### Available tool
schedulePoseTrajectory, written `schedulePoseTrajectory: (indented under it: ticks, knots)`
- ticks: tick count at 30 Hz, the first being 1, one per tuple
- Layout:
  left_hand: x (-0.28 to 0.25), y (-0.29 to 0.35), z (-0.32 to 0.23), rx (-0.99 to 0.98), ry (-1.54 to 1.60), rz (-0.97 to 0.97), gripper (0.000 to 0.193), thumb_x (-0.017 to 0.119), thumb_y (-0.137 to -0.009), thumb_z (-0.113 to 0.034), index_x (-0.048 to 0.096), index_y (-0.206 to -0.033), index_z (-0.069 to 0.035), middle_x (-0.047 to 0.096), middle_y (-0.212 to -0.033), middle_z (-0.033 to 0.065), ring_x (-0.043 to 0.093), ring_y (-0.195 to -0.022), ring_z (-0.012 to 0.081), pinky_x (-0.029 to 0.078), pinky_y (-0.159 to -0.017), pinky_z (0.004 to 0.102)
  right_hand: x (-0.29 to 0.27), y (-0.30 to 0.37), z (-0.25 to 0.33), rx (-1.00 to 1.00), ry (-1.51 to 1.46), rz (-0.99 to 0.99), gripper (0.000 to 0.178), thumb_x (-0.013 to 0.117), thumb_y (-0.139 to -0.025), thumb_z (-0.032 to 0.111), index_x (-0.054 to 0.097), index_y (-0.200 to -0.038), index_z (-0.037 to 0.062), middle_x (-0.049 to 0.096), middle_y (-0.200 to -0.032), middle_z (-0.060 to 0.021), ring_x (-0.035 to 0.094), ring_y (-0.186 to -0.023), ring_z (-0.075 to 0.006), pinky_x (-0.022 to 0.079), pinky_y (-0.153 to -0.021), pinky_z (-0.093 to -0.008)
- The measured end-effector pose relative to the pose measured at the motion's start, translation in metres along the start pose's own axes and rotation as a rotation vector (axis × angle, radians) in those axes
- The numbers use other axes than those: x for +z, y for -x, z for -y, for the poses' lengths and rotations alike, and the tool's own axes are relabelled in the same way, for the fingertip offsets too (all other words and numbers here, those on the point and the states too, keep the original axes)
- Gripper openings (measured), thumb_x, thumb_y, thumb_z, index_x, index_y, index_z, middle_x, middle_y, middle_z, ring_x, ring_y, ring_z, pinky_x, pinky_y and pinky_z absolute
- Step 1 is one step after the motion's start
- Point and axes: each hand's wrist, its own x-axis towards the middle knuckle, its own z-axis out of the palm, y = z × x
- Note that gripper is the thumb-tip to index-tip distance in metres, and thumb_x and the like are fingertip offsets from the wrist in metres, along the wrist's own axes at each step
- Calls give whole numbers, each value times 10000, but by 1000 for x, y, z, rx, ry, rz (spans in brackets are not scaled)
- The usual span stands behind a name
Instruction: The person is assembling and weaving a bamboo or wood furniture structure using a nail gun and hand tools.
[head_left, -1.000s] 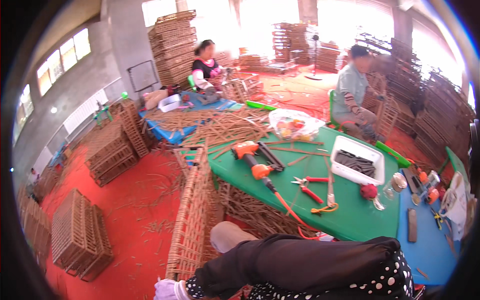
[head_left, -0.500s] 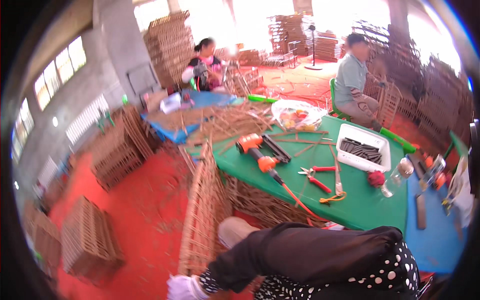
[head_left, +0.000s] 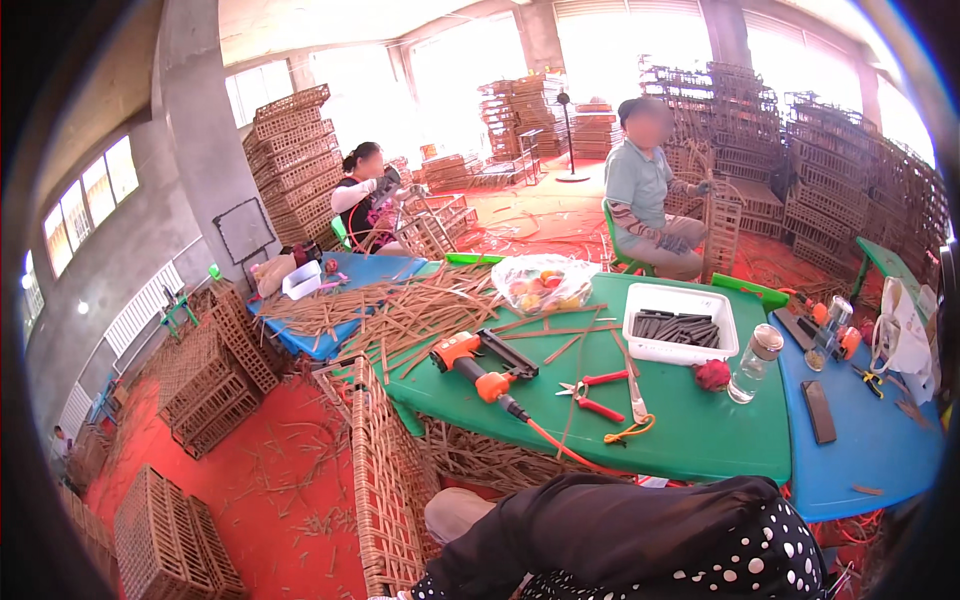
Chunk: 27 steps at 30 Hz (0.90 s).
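A tall brown woven basket (head_left: 385, 490) stands tilted at the lower middle, beside the green table's left end. My right arm, in a black sleeve (head_left: 610, 525) with a white-dotted cuff, reaches across from the right to the basket's bottom end. Of my right hand (head_left: 403, 595) only a pale sliver shows at the lower edge; its fingers are cut off. My left hand is out of view. On the green table (head_left: 700, 435) lie an orange-and-black nail gun (head_left: 480, 365) with an orange hose, red-handled snips (head_left: 596, 394) and a flat blade (head_left: 635, 395) with a yellow loop.
A white tray (head_left: 640, 345) holds dark strips; a glass jar (head_left: 756, 365) stands near it. Loose brown strips (head_left: 400, 305) cover the far table end. Stacked baskets (head_left: 170, 530) sit on the red floor at left. Two people (head_left: 372, 205) (head_left: 640, 190) sit beyond, handling baskets.
The view has shifted, so the tables sit farther left and lower. My right hand, seen before in a pale glove by the basket's bottom, is now nearly outside the lower edge.
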Motion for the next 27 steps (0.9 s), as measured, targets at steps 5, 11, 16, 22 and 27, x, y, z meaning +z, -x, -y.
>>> schedulePoseTrajectory:
  ticks: [5, 11, 16, 22, 27]
  knots:
    - [2, 3, -1, -20, 1, 8, 157, 699, -700, -109, 659, -833, -36, 633, -865, 136, 579, -911, 287, 494, -764, 369, -7, 3, 5, 10, -17, 6, 324, 628, -659, 475, 616, -655, 151, 599, -570, -56, 595, -522, -270, 451, -445, -397]
    - [3, 7, -5, -39, -12, 16, 177, 705, -700, -120, 660, -850, -38, 633, -879, 134, 579, -919, 281, 499, -756, 367, -1, 10, 5, -31, -103, -115, 333, 631, -681, 477, 614, -698, 145, 603, -619, -55, 596, -569, -270, 454, -485, -392]
    - [3, 9, 0, -51, -18, 26, 194, 710, -699, -128, 661, -864, -39, 632, -891, 131, 578, -926, 275, 503, -749, 365, -24, 26, 4, -47, -281, -332, 340, 664, -724, 422, 585, -884, 133, 597, -811, -53, 583, -763, -259, 453, -639, -398]
    - [1, -4, -13, -29, -53, 35, 168, 690, -716, -127, 657, -853, -35, 629, -869, 129, 579, -895, 270, 501, -734, 363, -67, 78, -9, 134, -268, -375, 347, 667, -721, 385, 608, -976, 157, 612, -876, -74, 584, -794, -285, 462, -683, -419]
    - [-2, -8, -23, -22, -91, 51, 141, 669, -733, -123, 652, -838, -32, 626, -844, 127, 580, -863, 265, 499, -720, 362, -133, 145, -15, 626, -345, -603, 371, 705, -701, 215, 571, -1002, 45, 578, -902, -99, 589, -812, -241, 489, -672, -341]
